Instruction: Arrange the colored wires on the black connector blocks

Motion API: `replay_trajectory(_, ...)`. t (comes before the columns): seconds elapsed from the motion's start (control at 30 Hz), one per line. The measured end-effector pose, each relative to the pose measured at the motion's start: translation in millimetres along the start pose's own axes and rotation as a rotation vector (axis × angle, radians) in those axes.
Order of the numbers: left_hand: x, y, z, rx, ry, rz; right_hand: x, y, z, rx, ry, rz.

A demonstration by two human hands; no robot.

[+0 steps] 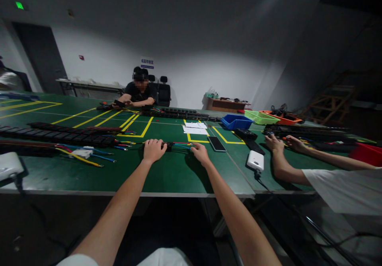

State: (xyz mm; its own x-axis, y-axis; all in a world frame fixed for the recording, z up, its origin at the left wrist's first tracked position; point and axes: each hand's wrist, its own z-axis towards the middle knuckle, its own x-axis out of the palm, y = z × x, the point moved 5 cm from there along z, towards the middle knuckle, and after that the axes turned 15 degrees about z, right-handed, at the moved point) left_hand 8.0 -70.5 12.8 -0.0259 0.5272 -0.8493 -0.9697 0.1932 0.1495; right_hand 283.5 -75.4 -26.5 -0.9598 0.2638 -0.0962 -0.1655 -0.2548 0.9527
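A wire harness [178, 144] lies across the green table in front of me, with red, blue and dark wires coming out of a black section. My left hand [154, 150] is closed over that black section, palm down, covering part of it. At the other end, my right hand [199, 153] pinches the wire ends, where small lugs seem to sit; my fingers hide the exact grip. Left of my left hand, several wires with ring terminals [101, 165] fan out from long black slotted strips [59, 136].
A phone [217, 144] and white papers [195, 128] lie beyond my right hand. Farther right are a white device [255, 160], a blue bin [236, 121] and a green bin [261, 117]. A co-worker's hands [274, 142] work at right; another person [137, 91] sits opposite.
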Motion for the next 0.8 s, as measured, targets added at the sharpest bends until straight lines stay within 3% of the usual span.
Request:
replay_trajectory(0.3,-0.3,-0.2,0.0,-0.003,-0.003,0.012,-1.2,-0.2,-2.3,0.011,-0.018,-0.016)
replay_trajectory(0.8,1.0,-0.4,-0.3,-0.002,-0.017,0.005,-1.0,1.8,-1.3,-0.015,-0.015,0.152)
